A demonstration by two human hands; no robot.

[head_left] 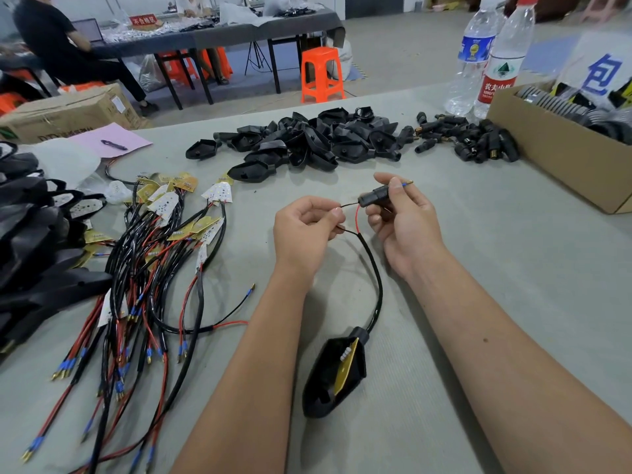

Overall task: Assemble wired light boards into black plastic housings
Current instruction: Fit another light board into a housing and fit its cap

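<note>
A black plastic housing (333, 378) lies on the table in front of me with a yellow light board (347, 367) tilted inside it. Its black cable (376, 278) loops up to my hands and splits into a red and a black wire. My left hand (304, 230) pinches the black wire. My right hand (400, 220) grips a small black connector sleeve (372, 196); a brass pin with a blue collar (405, 183) sticks out of its far end.
A tangle of wired light boards (164, 241) covers the left. Empty black housings (307, 142) are heaped at the back centre, with black connector sleeves (468, 138) beside them. A cardboard box (561, 159) and two water bottles (492, 59) stand at the right. Finished housings (30, 234) pile at the far left.
</note>
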